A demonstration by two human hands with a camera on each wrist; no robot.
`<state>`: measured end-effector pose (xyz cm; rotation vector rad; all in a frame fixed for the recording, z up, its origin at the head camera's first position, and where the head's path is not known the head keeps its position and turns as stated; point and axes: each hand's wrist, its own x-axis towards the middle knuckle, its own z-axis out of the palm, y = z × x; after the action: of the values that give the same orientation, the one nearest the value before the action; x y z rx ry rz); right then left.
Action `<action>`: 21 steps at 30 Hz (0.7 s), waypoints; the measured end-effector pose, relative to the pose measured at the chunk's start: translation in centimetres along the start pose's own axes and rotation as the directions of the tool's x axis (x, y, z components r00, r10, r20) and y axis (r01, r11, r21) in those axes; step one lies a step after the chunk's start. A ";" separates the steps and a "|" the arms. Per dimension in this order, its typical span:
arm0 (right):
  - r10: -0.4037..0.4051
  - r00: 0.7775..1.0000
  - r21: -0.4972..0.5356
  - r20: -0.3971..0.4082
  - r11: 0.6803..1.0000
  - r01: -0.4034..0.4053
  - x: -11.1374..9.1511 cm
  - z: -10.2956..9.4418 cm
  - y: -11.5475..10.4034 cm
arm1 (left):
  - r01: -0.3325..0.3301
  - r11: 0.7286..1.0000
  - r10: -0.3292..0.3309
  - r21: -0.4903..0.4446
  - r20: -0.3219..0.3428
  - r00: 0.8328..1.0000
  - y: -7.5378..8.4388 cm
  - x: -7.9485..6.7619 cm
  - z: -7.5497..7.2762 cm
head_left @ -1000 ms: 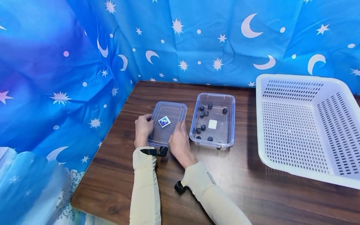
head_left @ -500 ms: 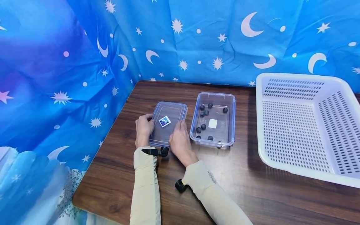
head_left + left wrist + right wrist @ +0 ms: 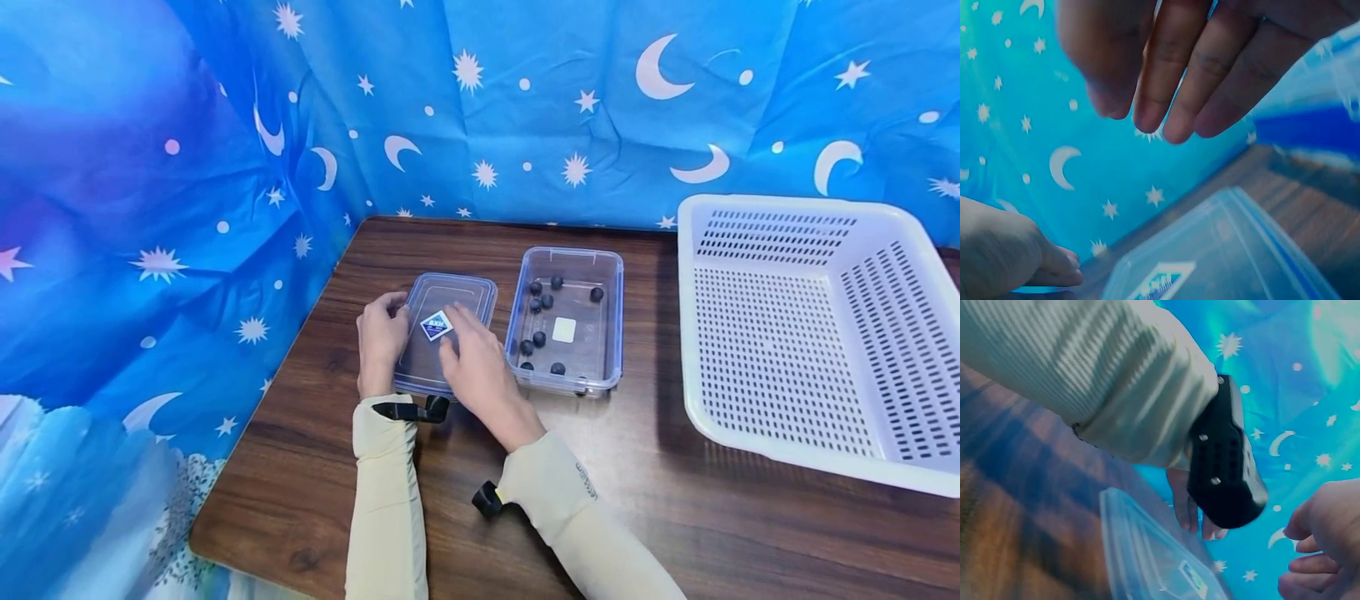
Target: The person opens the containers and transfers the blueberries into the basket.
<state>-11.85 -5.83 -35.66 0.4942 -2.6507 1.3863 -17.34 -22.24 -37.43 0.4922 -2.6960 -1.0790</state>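
A clear plastic container lid (image 3: 427, 362) with a blue edge and a blue-and-white label lies on the table; whether anything is under it, I cannot tell. My left hand (image 3: 381, 342) rests at its left edge, fingertips close to the rim. Over the lid's right half reaches my right hand (image 3: 480, 367), its fingers extended near the label and holding nothing. In the left wrist view, the lid (image 3: 1222, 237) shows below four hanging fingers (image 3: 1172, 81). Just right of the hands stands an uncovered clear plastic box (image 3: 618, 333) with several small dark balls (image 3: 539, 339) inside.
On the right of the brown wooden table (image 3: 637, 517) stands a large white perforated basket (image 3: 780, 358). Blue cloth (image 3: 525, 125) with stars and moons hangs behind and at the left. The table's left edge runs close beside the left arm.
My right hand has left the lid's right edge and moved up and left over its surface, fingers now near the label. The left hand stays at the left edge.
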 end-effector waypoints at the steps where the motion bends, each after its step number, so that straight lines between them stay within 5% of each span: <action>1: -0.014 0.999 0.005 -0.031 1.000 0.014 0.1 -0.3 0.0 | -0.019 1.000 0.019 -0.015 -0.004 1.000 0.4 -0.1 0.0; 6: -0.043 0.983 0.001 -0.178 0.999 0.044 0.6 -1.9 0.7 | -0.104 0.991 0.109 -0.085 0.052 0.993 2.5 -0.6 0.1; 11: -0.006 0.965 0.016 -0.261 1.000 0.011 1.2 -3.7 2.0 | -0.177 0.974 0.199 -0.144 0.153 0.968 4.5 -1.4 1.1; 21: 0.123 0.956 -0.018 -0.268 0.991 -0.132 1.7 -6.7 4.3 | -0.252 0.949 0.302 -0.187 0.324 0.896 7.5 -2.9 4.0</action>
<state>-15.24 1.56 -34.73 0.1223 -2.5190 1.3294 -17.58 -13.55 -35.27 -0.1257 -2.8327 -1.3641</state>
